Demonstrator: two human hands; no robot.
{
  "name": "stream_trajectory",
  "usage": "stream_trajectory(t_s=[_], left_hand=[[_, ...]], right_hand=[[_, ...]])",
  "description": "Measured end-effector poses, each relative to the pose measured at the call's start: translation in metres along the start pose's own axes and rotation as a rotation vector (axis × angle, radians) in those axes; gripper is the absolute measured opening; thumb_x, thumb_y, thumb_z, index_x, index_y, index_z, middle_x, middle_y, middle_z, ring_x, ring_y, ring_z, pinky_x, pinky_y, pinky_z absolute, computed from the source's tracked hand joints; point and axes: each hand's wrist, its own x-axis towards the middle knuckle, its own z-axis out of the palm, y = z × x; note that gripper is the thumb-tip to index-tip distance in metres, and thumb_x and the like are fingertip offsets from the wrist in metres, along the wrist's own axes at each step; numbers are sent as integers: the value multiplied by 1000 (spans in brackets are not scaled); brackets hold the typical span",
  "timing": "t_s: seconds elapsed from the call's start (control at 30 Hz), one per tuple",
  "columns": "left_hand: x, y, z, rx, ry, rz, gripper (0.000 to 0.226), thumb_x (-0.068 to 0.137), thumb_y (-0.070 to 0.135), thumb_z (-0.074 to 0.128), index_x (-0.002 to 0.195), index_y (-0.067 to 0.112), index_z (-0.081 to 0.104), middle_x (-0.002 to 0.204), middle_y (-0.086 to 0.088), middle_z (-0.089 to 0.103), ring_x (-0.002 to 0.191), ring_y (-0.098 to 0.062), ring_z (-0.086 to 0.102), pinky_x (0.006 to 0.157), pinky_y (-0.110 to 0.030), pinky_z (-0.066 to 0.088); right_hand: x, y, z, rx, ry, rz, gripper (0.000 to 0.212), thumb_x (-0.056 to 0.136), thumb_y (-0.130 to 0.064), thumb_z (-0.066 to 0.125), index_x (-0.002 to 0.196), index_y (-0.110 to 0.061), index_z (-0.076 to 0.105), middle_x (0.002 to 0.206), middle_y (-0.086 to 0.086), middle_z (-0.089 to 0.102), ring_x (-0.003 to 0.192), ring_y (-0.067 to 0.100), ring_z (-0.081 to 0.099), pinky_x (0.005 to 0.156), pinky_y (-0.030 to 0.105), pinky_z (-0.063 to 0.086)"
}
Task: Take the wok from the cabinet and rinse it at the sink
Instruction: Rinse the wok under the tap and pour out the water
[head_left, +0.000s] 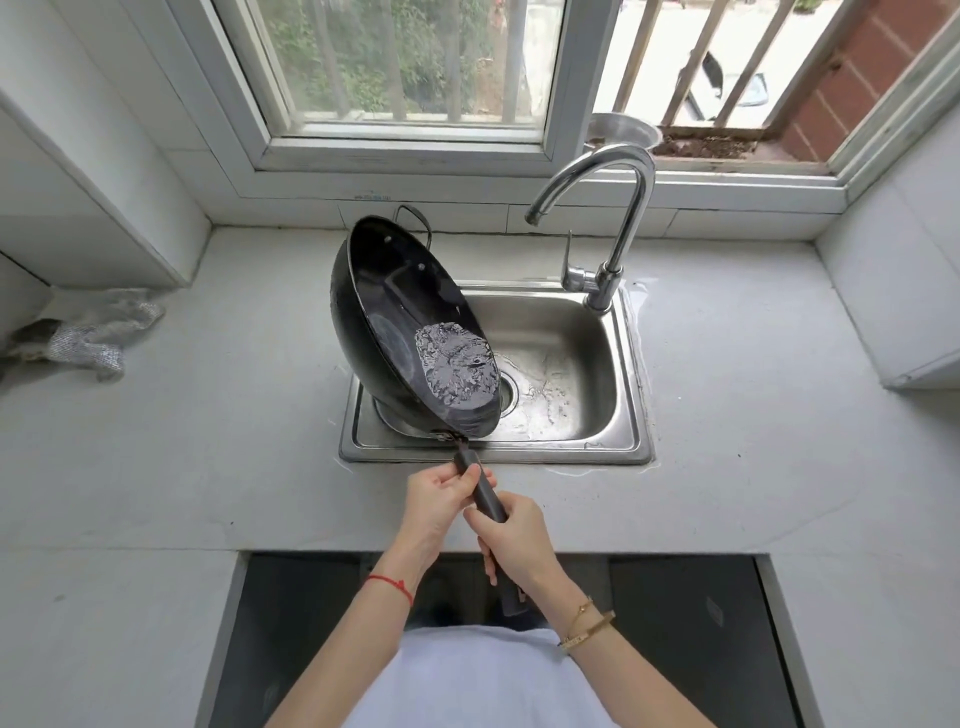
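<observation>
A black wok (400, 306) is tilted steeply to the right over the left half of the steel sink (597, 332). A pool of water (457, 369) lies at its lower right rim, above the drain. Both hands grip its long dark handle (485, 491). My left hand (441, 499) holds the handle close to the wok. My right hand (514, 540) holds it further back, toward my body. The chrome tap (618, 218) stands at the sink's back right, and no water shows at its spout.
A grey cloth (88, 338) lies on the counter at far left. A metal bowl (621, 132) sits on the window ledge behind the tap. Water is spilt on the counter to the right of the sink. Dark open cabinet space lies below the counter edge.
</observation>
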Motion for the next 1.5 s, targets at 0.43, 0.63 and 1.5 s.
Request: stream_trajectory(t_s=[0.43, 0.63, 1.5], left_hand=[[3, 0, 4, 59, 33, -45, 10, 88, 7, 70, 94, -2, 73, 79, -9, 79, 80, -20, 77, 68, -22, 59], [2, 0, 8, 113, 72, -63, 14, 87, 3, 70, 74, 7, 73, 70, -6, 76, 73, -20, 76, 69, -28, 61], [3, -1, 14, -49, -187, -72, 18, 87, 17, 72, 99, 3, 73, 98, -12, 78, 98, -23, 74, 83, -34, 60]], right_hand=[[4, 8, -5, 115, -72, 19, 19, 97, -18, 62, 81, -8, 56, 50, -1, 57, 34, 15, 52, 35, 22, 43], [1, 7, -4, 180, -115, 85, 24, 97, -24, 63, 81, -8, 54, 50, -1, 56, 35, 14, 51, 36, 23, 44], [0, 0, -2, 572, -115, 297, 25, 95, -6, 56, 72, -10, 47, 47, 1, 37, 34, 11, 35, 33, 19, 31]])
